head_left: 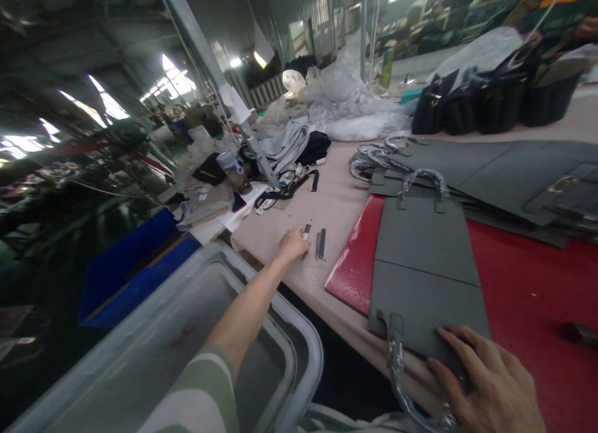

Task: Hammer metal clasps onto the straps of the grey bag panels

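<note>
My left hand (293, 245) reaches across the pale table (275, 233), its fingertips at a small metal strip (306, 232); I cannot tell whether they grip it. A little to the right lies a small bundle of dark metal strips (320, 243). My right hand (486, 383) rests with spread fingers on a grey leather bag panel (425, 277), which lies on a red mat (532, 283). The panel has a plastic-wrapped metal handle at each end (423, 182).
A grey-rimmed plastic bin (200, 296) sits below my left arm, with a blue bin (135, 271) beyond it. More grey panels (486, 171) are stacked to the right. Black handbags (495, 99) stand at the far right, near white plastic sheeting (346, 103) and cluttered tools.
</note>
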Tool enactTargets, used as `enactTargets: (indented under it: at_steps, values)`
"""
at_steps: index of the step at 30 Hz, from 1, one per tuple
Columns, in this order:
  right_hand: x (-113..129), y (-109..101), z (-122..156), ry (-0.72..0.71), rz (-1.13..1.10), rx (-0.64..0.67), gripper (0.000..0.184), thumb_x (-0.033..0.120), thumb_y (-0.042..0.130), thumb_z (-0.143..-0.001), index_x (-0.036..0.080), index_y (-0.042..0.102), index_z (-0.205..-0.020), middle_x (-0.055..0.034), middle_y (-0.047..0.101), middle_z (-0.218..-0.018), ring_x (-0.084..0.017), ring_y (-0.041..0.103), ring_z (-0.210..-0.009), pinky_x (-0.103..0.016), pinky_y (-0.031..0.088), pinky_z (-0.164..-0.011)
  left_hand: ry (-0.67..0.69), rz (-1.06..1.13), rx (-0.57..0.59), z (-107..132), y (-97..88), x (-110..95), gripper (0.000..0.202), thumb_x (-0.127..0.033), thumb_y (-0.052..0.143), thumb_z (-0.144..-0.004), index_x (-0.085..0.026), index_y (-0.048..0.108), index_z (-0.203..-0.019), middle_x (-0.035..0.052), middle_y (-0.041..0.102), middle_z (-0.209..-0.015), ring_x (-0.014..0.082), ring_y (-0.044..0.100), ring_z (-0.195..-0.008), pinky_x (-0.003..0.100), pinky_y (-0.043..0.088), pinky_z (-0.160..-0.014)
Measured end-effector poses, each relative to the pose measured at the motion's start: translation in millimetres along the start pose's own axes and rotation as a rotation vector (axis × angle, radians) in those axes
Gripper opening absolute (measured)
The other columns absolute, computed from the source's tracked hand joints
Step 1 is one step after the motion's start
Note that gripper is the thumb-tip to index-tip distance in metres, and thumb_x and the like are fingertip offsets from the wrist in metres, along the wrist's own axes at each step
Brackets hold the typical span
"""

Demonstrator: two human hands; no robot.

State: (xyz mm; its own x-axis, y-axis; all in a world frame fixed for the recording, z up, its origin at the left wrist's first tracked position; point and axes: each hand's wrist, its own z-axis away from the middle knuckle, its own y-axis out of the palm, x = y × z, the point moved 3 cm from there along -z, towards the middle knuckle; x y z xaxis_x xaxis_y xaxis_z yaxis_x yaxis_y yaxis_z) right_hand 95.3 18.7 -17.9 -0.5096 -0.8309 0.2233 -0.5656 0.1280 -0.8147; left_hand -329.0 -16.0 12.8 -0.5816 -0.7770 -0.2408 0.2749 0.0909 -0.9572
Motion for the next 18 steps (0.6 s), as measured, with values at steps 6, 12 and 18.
enactTargets:
  at_steps: [6, 12, 18]
  values:
    - [2.1, -1.0, 2.2, 0.059, -0.004, 0.030, 0.034, 0.041, 0.048, -0.094, 0.017, 0.062, -0.113, -0.0150, 0.062, -0.114, -0.033, 0.058, -0.098, -0.049, 0.047, -0.082, 0.047, -0.058, -0.010, 8.3, -2.1, -16.4, 0.032, -0.022, 0.064, -0.080, -0.011, 0.068, -0.110, 0.0209, 0.071, -0.113, 0.0294, 0.067, -0.110, 0.033, 0.051, -0.090]
    - [4.5, -2.8, 2.2, 0.086, -0.020, 0.053, 0.033, 0.040, 0.051, -0.093, 0.018, 0.062, -0.114, -0.0150, 0.061, -0.116, -0.033, 0.057, -0.100, -0.049, 0.046, -0.084, 0.165, -0.061, -0.002, 26.4, 8.5, -46.0, 0.034, -0.042, 0.063, -0.086, -0.015, 0.070, -0.106, 0.0169, 0.071, -0.113, 0.0288, 0.065, -0.113, 0.034, 0.050, -0.094]
    - [5.2, -3.3, 3.7, 0.095, -0.047, 0.071, 0.032, 0.036, 0.054, -0.091, 0.019, 0.059, -0.118, -0.0146, 0.060, -0.117, -0.033, 0.055, -0.104, -0.050, 0.045, -0.088, 0.074, -0.062, 0.086, 11.9, 12.4, -55.7, 0.035, -0.033, 0.073, -0.076, -0.007, 0.074, -0.100, 0.0235, 0.074, -0.105, 0.0335, 0.069, -0.105, 0.034, 0.055, -0.084]
